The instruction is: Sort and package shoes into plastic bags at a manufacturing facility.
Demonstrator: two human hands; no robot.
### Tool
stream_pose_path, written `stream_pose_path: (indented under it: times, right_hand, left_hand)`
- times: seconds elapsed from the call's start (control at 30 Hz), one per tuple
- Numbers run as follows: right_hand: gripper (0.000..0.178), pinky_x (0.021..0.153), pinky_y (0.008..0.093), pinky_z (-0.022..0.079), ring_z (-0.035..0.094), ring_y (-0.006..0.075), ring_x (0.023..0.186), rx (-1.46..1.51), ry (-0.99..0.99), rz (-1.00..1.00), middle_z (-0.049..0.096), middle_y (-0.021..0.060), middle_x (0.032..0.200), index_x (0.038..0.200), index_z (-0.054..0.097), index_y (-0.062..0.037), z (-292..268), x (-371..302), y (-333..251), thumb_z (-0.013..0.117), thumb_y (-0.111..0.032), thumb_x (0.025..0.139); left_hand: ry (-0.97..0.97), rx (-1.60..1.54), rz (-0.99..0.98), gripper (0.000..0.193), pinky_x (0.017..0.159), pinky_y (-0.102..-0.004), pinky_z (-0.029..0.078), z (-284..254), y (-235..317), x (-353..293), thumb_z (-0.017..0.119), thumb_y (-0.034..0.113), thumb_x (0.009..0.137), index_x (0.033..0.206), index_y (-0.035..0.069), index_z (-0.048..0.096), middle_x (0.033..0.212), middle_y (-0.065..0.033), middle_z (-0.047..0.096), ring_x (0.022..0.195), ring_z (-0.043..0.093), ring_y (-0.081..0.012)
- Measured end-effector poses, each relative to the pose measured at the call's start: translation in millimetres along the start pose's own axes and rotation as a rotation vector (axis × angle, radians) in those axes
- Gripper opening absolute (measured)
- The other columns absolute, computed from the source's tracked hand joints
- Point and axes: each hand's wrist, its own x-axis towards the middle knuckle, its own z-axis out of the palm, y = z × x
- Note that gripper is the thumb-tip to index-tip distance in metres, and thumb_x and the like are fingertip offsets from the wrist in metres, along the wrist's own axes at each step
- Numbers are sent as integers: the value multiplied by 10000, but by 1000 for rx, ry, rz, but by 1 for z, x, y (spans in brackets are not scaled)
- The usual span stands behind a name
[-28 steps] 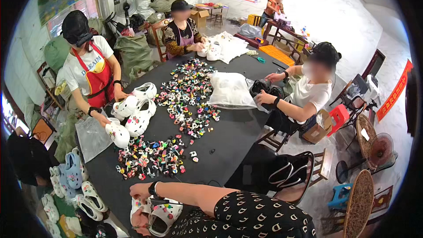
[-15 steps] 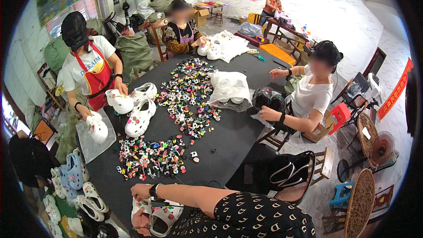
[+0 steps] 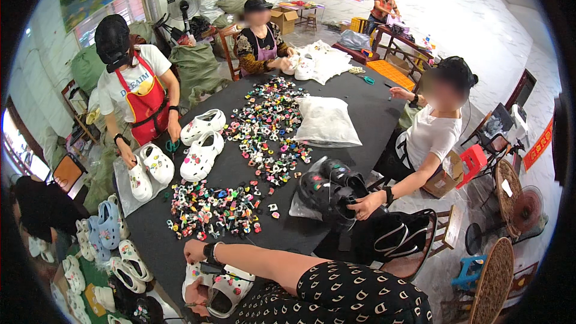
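A white clog (image 3: 193, 273) with charms lies at the table's near edge, between my two hands. My right hand (image 3: 194, 251), with a dark watch on its wrist, closes its bent fingers at the clog's far end. Lower down, my left hand (image 3: 197, 296) grips the same clog by its side; part of that hand is cut off from sight. A second white clog (image 3: 233, 291) with colourful charms sits just right of it, touching or nearly so. My right forearm crosses above both shoes. A heap of small colourful shoe charms (image 3: 213, 210) is spread beyond my hands.
Three co-workers sit or stand around the dark table (image 3: 282, 228). White clogs (image 3: 202, 156) stand at the left, a white bagged bundle (image 3: 327, 121) in the middle, bagged black clogs (image 3: 330, 189) at the right. More clogs (image 3: 108, 231) crowd the lower left; a chair (image 3: 414, 237) stands right.
The view has shifted slightly. The right co-worker's black clogs have come nearer onto the table. The left co-worker's two clogs now lie together on the clear bag. My hands stay at the clog.
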Motion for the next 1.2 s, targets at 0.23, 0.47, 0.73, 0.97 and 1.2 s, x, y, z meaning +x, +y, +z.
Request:
stream_pose_path:
  times: [0.23,0.47,0.73,0.97,1.2]
  right_hand:
    - [175,590,318,508,640,178,639,363,471,122,661,90,724,815,666,-29,-35,-47,-9,589,-187,808]
    - [175,714,431,493,620,351,789,-218,575,309,632,168,840,865,624,-34,-99,-106,67,549,-175,794]
    - [436,910,413,431,494,373,1077,-450,679,213,501,189,1149,1214,478,-32,-119,-191,51,556,-19,785]
    - [318,900,421,433,505,371,1052,-383,475,44,512,191,1110,1086,519,3,-96,-226,38,527,35,770]
    - [259,849,415,458,543,355,962,-341,350,-88,542,164,1031,1025,551,-12,-79,-230,40,524,33,771]
  left_hand:
    - [344,833,515,381,760,-435,456,-12,-11,3,485,284,927,1135,-29,541,990,-142,624,874,589,-307]
    - [656,1629,976,371,775,-438,428,24,-21,-20,610,297,842,967,-51,591,917,-206,615,850,542,-410]
    - [716,1830,466,972,978,-470,306,62,-24,-56,750,594,579,1272,-9,433,1134,-220,568,1102,513,-327]
    - [838,1892,449,647,917,-464,357,45,-40,-44,758,264,628,1168,24,495,1066,-160,530,1051,486,-332]
    - [870,1946,411,348,897,-461,373,41,-40,-37,686,206,695,973,44,553,1022,-161,554,1032,502,-336]
